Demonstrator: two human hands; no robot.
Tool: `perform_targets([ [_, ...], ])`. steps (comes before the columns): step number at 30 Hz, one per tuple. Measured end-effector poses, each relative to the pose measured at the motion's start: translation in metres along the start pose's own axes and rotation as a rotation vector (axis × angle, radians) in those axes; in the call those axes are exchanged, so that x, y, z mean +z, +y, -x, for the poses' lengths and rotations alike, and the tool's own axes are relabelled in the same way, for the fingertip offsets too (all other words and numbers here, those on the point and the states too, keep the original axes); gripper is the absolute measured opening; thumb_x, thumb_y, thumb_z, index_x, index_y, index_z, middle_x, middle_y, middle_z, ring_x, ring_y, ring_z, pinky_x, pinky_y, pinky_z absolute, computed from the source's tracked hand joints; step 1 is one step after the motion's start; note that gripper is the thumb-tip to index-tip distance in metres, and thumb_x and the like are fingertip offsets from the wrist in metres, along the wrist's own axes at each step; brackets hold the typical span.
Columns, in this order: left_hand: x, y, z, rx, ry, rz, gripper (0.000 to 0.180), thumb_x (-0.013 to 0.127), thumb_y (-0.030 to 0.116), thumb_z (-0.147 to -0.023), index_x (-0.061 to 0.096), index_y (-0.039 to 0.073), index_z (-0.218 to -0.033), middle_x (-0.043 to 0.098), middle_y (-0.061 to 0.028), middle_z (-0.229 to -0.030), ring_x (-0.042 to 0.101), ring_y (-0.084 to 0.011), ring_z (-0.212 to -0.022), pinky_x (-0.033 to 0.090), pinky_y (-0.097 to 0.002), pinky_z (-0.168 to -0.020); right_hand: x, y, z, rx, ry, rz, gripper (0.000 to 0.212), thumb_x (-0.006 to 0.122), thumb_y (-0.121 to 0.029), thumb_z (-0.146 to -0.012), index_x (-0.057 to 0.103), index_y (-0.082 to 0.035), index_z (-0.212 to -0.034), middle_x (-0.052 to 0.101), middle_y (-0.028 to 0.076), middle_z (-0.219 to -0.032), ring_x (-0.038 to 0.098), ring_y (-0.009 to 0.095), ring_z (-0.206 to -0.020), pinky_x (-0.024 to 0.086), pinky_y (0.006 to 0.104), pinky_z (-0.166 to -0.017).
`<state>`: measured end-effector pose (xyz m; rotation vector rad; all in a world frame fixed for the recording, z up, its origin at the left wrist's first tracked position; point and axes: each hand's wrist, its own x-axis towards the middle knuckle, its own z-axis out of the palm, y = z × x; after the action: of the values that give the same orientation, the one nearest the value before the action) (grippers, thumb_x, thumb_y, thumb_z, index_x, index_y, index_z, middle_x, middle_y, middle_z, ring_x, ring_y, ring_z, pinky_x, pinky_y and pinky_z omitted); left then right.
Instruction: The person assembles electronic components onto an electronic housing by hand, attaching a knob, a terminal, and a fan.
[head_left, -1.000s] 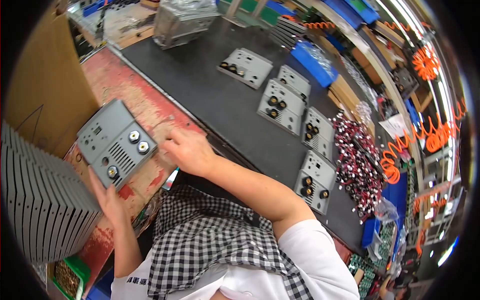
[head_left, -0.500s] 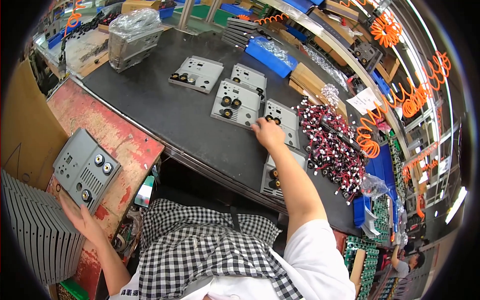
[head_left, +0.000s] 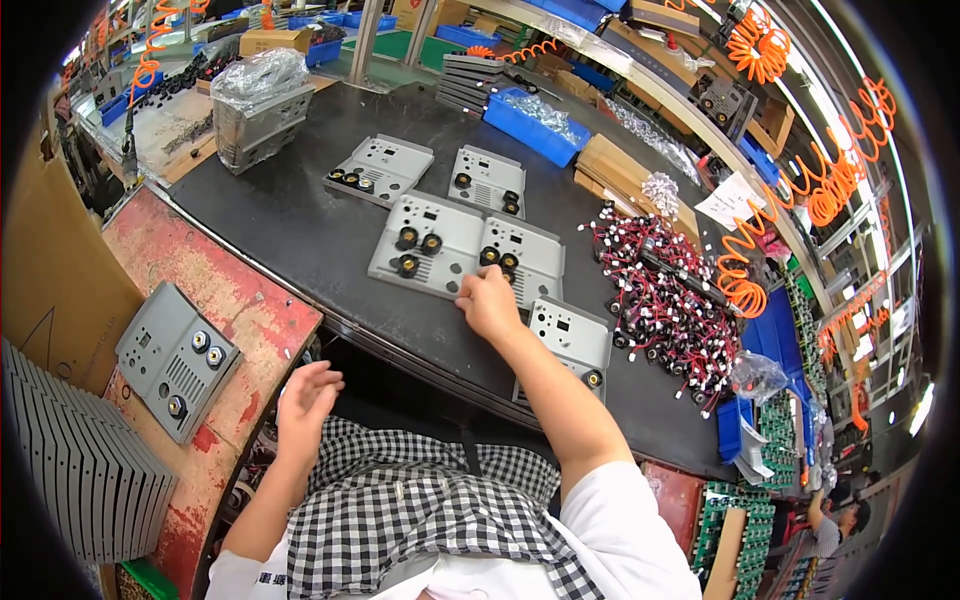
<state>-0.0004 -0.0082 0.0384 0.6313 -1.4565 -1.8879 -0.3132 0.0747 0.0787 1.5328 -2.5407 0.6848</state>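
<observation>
My right hand [head_left: 488, 303] reaches over the dark table, fingers curled at the near edge of a grey panel [head_left: 545, 260] with black knobs. Right beside that panel, on its left, lies another grey panel [head_left: 460, 225] with three black knobs. A further grey panel [head_left: 570, 335], partly under my right forearm, lies closer to me. My left hand [head_left: 307, 405] is raised, empty and fingers apart, beside the red bench. On that bench rests a grey panel [head_left: 160, 345] with three round fittings bearing metal nuts.
Two more grey panels, one at the far left [head_left: 395, 160] and one at the far middle [head_left: 490, 172], lie on the table. A heap of red-and-black wired parts [head_left: 660, 290] spreads at right. Stacked grey panels [head_left: 90, 460] stand lower left. A blue bin [head_left: 530, 125] sits behind.
My right hand has come nearer and leftward, and the two adjoining panels have shifted the same way. My left hand has left the side of the bench panel and moved right.
</observation>
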Motion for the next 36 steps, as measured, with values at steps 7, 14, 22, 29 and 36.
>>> perform_targets([
  [7, 0.022, -0.017, -0.051, -0.337, -0.100, 0.442, 0.036, 0.053, 0.025, -0.094, 0.047, 0.004, -0.123, 0.060, -0.0134, -0.112, 0.060, -0.0244, -0.099, 0.050, -0.0367, -0.085, 0.006, -0.056, 0.035, -0.211, -0.030, -0.125, 0.019, 0.075, -0.010, -0.066, 0.061, -0.006, -0.078, 0.054, 0.024, -0.111, 0.059, 0.039, -0.093, 0.050, 0.0424, -0.079],
  [14, 0.009, -0.038, -0.047, -0.331, 0.037, 0.765, 0.029, 0.053, 0.022, -0.094, 0.052, 0.006, -0.118, 0.061, -0.0091, -0.112, 0.060, -0.0218, -0.101, 0.050, -0.0365, -0.087, 0.008, -0.085, 0.058, -0.356, -0.143, -0.277, 0.030, 0.070, -0.002, -0.069, 0.063, -0.012, -0.097, 0.055, 0.017, -0.108, 0.060, 0.033, -0.091, 0.051, 0.0379, -0.075],
  [22, -0.008, -0.044, -0.024, -0.339, -0.021, 0.833, 0.031, 0.055, 0.024, -0.094, 0.051, 0.010, -0.121, 0.059, -0.0060, -0.116, 0.057, -0.0194, -0.106, 0.048, -0.0366, -0.091, 0.013, -0.070, 0.032, -0.365, -0.029, -0.093, 0.045, 0.062, 0.001, -0.072, 0.056, -0.013, -0.114, 0.057, 0.011, -0.095, 0.055, 0.031, -0.089, 0.047, 0.0395, -0.078],
  [29, -0.011, -0.042, -0.020, -0.334, -0.050, 0.857, 0.038, 0.058, 0.027, -0.092, 0.049, 0.008, -0.123, 0.059, -0.0082, -0.116, 0.058, -0.0215, -0.106, 0.048, -0.0388, -0.092, 0.013, -0.111, 0.013, -0.409, 0.032, -0.051, 0.048, 0.073, -0.008, -0.067, 0.058, -0.010, -0.113, 0.055, 0.013, -0.109, 0.052, 0.032, -0.100, 0.043, 0.0411, -0.084],
  [36, -0.009, -0.025, 0.003, -0.379, -0.305, 0.245, 0.029, 0.063, 0.016, -0.088, 0.057, 0.001, -0.112, 0.064, -0.0077, -0.096, 0.062, -0.0139, -0.083, 0.052, -0.0273, -0.073, 0.049, -0.170, 0.005, -0.509, -0.181, -0.043, 0.052, 0.077, -0.016, -0.065, 0.057, -0.009, -0.112, 0.056, 0.010, -0.110, 0.051, 0.031, -0.104, 0.042, 0.0408, -0.087],
])
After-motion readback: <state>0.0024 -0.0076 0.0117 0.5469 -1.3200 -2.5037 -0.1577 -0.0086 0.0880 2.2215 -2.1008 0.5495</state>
